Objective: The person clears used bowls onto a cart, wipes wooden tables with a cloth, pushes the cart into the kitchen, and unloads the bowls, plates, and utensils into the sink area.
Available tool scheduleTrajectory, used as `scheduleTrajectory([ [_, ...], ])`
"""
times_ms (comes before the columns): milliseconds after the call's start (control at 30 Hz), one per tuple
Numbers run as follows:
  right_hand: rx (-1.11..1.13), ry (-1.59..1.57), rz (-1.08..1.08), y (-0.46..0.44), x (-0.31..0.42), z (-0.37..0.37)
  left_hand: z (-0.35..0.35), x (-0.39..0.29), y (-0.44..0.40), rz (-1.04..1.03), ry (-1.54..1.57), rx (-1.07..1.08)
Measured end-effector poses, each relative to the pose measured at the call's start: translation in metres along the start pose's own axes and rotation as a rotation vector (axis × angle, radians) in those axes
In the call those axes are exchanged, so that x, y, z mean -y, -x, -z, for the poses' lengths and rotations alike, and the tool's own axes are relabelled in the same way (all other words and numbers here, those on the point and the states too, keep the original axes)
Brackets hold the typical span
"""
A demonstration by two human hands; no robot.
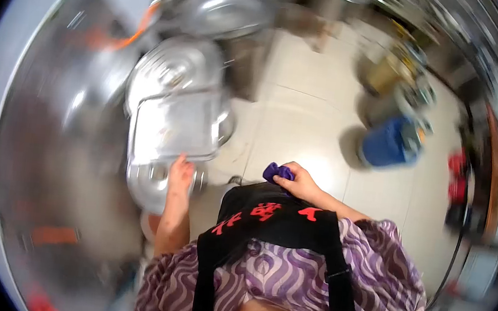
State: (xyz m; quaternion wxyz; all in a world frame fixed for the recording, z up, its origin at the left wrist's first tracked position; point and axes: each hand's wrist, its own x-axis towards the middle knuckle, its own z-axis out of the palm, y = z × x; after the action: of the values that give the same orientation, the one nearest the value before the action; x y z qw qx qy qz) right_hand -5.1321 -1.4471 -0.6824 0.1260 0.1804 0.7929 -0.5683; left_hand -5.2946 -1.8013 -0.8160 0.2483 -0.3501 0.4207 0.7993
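At the near edge of a rectangular metal tray (175, 125) is my left hand (181, 175), its fingertips over the rim and closed on it as far as the blur shows. The tray lies level above round metal lids (176, 64), overlapping them. My right hand (300, 184) is closed around a bunched purple cloth (278, 172) in front of the black apron (273, 216) with red print. Part of the cloth is hidden inside the fingers.
A blue gas cylinder (390, 142) stands on the tiled floor to the right, with more cylinders behind it. A large metal bowl (232, 9) is at the back left. A blurred steel surface (71, 153) runs along the left, with an orange hose (135, 35) above.
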Motion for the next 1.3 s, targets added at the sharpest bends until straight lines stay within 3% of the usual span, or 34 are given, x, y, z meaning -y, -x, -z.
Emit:
scheduleTrajectory([
  [67, -0.213, -0.008, -0.072, -0.013, 0.009, -0.002, -0.036, -0.046, -0.060, -0.045, -0.023, -0.002],
  [100, -0.317, -0.010, -0.113, -0.022, 0.014, -0.003, -0.016, -0.073, -0.127, 0.055, 0.007, 0.028],
  [167, -0.390, -0.272, -0.340, -0.039, 0.035, -0.002, -0.023, -0.118, -0.209, 0.199, 0.004, 0.321],
  [200, -0.432, -0.373, -0.384, -0.050, 0.040, -0.006, -0.053, -0.138, -0.231, 0.161, -0.062, 0.242],
  [233, -0.455, -0.472, -0.412, -0.058, 0.042, -0.005, -0.077, -0.153, -0.232, 0.191, -0.056, 0.221],
  [267, -0.567, -0.400, -0.323, -0.062, 0.031, -0.009, -0.069, -0.168, -0.289, 0.198, -0.150, 0.376],
  [300, -0.675, -0.308, -0.249, -0.068, 0.015, -0.014, -0.080, -0.184, -0.357, 0.746, -0.014, 0.889],
  [333, -0.784, -0.247, -0.206, -0.072, 0.004, -0.020, -0.106, -0.168, -0.341, 0.305, -0.358, 0.439],
  [367, -0.889, -0.175, -0.170, -0.072, -0.006, -0.024, -0.132, -0.139, -0.348, 0.261, -0.542, 0.322],
  [467, -1.190, -0.043, -0.124, -0.052, -0.021, -0.035, -0.200, -0.062, -0.353, 0.346, -0.757, 0.358],
  [500, -1.215, -0.149, -0.195, -0.035, -0.020, -0.036, -0.222, -0.038, -0.346, 0.376, -0.812, 0.391],
  [567, -1.253, -0.363, -0.284, -0.003, -0.016, -0.035, -0.263, 0.003, -0.327, 0.419, -0.899, 0.467],
  [700, -1.416, -0.318, -0.339, 0.056, -0.027, -0.043, -0.326, 0.082, -0.254, 0.523, -1.056, 0.640],
  [833, -1.543, -0.496, -0.390, 0.123, -0.028, -0.061, -0.363, 0.175, -0.146, 0.686, -1.208, 0.878],
  [867, -1.683, -0.216, -0.428, 0.138, -0.040, -0.070, -0.367, 0.200, -0.113, 0.751, -1.232, 0.953],
  [900, -1.576, -0.572, -0.450, 0.175, -0.015, -0.065, -0.371, 0.231, -0.069, 0.846, -1.262, 1.063],
  [1000, -1.647, -0.613, -0.401, 0.232, -0.003, -0.073, -0.361, 0.280, 0.098, 1.047, -1.396, 1.524],
  [1100, -1.706, -0.457, -0.460, 0.274, 0.008, -0.083, -0.336, 0.321, 0.217, 1.245, -1.544, 1.792],
  [1167, -1.805, -0.523, -0.396, 0.288, 0.022, -0.089, -0.312, 0.331, 0.276, 1.430, -1.638, 1.894],
  [1200, -1.875, -0.412, -0.439, 0.287, 0.011, -0.093, -0.296, 0.334, 0.293, 1.670, -1.454, 2.062],
  [1233, -1.981, -0.478, -0.388, 0.298, 0.025, -0.090, -0.284, 0.339, 0.316, 1.804, -1.552, 1.952],
  [1267, -2.055, -0.340, -0.399, 0.297, 0.010, -0.092, -0.275, 0.359, 0.309, 1.919, -1.756, 1.679],
  [1300, -2.125, -0.199, -0.409, 0.295, -0.003, -0.093, -0.269, 0.367, 0.309, 2.286, -1.510, 1.579],
])
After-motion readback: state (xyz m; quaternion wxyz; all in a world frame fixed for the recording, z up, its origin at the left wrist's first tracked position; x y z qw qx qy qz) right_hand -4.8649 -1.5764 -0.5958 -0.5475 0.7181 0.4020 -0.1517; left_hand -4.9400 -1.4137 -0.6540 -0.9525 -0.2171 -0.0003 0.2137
